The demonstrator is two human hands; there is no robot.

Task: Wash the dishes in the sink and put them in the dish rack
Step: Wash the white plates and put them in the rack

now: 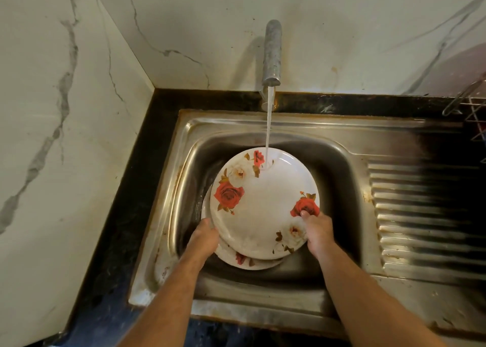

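Rinsing step in hand. The top plate [263, 204] is held tilted over the sink [339, 147] under the tap [272, 52] stream, above another plate [244, 260]. Left hand [203, 237] and right hand [317, 229] each keep a closed grip on its rim. Next move likely calls for carrying it right to the dish rack [473, 110] without slipping.

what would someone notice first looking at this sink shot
A white plate with red roses held in the middle of the steel sink, the left hand and right hand gripping its near edges. Water from the tap hits its far rim; another rose plate lies beneath.
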